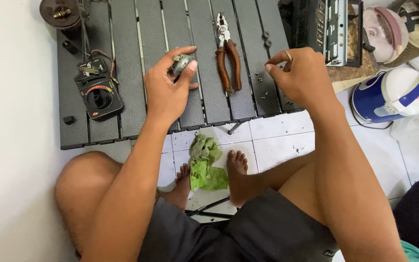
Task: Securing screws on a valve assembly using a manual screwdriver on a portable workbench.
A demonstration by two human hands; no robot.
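Two hands, left (168, 90) gripping grey metal part (182, 63), right (299, 77) pinching small ring (288, 56)

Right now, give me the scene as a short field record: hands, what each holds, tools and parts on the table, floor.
Left hand: grips a small grey metal part between thumb and fingers, above the table
Right hand: pinches a small thin piece, too small to identify
Table: low, dark, slatted
Pliers: red handles, lying between the hands, untouched
Control panel: black, with dial and wires, at table left
Loose screws: on the slats near the right hand
Green cloth: on the white tile floor, between the feet
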